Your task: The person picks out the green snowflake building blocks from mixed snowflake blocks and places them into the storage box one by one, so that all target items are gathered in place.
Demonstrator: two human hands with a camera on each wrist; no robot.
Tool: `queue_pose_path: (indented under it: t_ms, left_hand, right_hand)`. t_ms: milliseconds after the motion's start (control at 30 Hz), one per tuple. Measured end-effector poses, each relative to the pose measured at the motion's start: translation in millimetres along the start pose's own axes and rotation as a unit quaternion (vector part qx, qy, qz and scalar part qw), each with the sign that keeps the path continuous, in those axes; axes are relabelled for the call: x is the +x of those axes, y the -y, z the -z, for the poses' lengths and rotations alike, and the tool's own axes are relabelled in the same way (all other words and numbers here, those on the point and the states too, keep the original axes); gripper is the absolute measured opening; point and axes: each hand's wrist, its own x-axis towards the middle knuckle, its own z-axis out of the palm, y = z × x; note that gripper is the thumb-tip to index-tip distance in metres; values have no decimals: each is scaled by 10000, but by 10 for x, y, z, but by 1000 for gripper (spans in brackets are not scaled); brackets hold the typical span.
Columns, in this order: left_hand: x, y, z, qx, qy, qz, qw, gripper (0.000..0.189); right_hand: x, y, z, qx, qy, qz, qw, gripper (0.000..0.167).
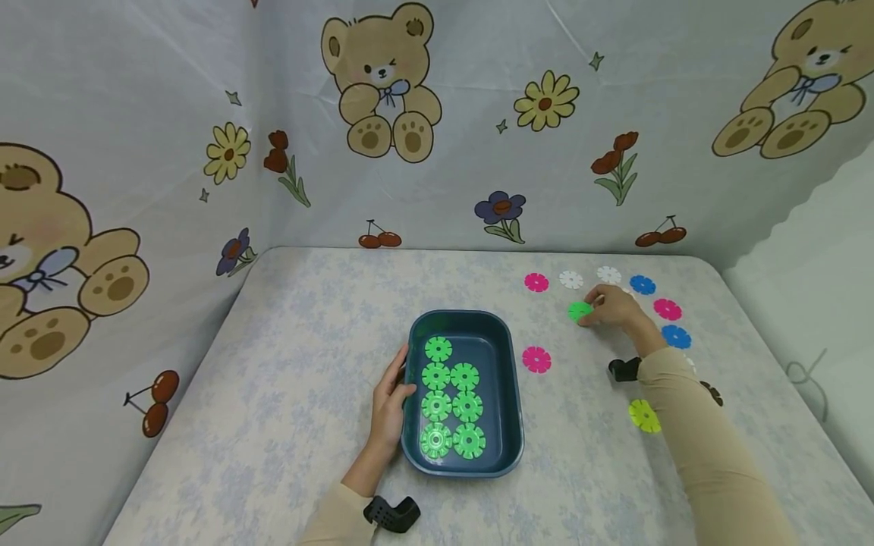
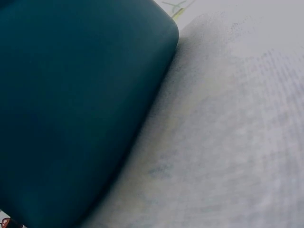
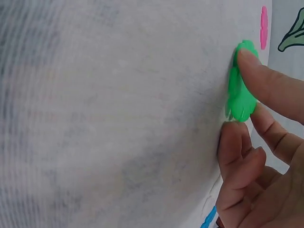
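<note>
A dark blue tray (image 1: 497, 379) stands on the table, with several green notched plastic discs (image 1: 467, 407) lying in two columns in its left part. My left hand (image 1: 388, 409) holds the tray by its left side, thumb over the rim and fingers along the outer wall. In the left wrist view the tray's wall (image 2: 80, 95) fills the left side, and the hand is out of sight. Over on the right, my right hand (image 1: 614, 307) pinches a green notched disc (image 1: 579, 311) between thumb and fingers. The right wrist view shows this disc (image 3: 243, 90) close to the tabletop.
Around my right hand lie pink discs (image 1: 536, 359), white discs (image 1: 570, 280), blue discs (image 1: 642, 284) and a yellow disc (image 1: 645, 415). My right forearm partly covers some things. A bear-print cloth (image 1: 451, 189) hangs behind the pale patterned table (image 1: 300, 341).
</note>
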Motion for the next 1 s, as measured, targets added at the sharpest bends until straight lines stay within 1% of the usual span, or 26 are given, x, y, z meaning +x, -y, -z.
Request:
queue_pose_path:
  t_ms: [100, 200, 267, 367, 433, 533, 667, 833, 933, 1000]
  left_hand:
    - [2, -2, -2, 0, -4, 16, 10000, 65]
    - [11, -1, -4, 13, 5, -6, 10000, 65]
    - [15, 2, -5, 24, 6, -19, 10000, 65]
    - [16, 5, -7, 25, -1, -34, 10000, 65]
    - [12, 4, -8, 14, -12, -23, 10000, 65]
    - [6, 0, -9, -8, -13, -12, 10000, 65]
    - [2, -4, -8, -2, -15, 14, 10000, 66]
    - [5, -3, -7, 35, -27, 9, 10000, 65]
    - [7, 0, -8, 44, -31, -21, 10000, 65]
    - [7, 1, -9, 38, -29, -31, 10000, 65]
  right_hand:
    - [-5, -7, 45, -153, -103, 148, 9997, 39]
    - [-11, -14, 103, -158, -119, 254, 9995, 28]
    - [-27, -1, 142, 13, -90, 261, 9996, 24]
    - [-91, 90, 188, 312, -81, 401, 9987, 25]
    - [-159, 194, 206, 497, -132, 560, 9971, 27]
    - [-263, 389, 204, 626, -207, 864, 9941, 30]
    - [-396, 678, 136, 726, -286, 1195, 9898, 30]
    - [-548, 1045, -38, 879, -325, 1743, 9802, 28]
    - [-609, 1238, -175, 934, -195, 2024, 9746, 25]
    - [-642, 1358, -276, 883, -60, 2150, 9726, 24]
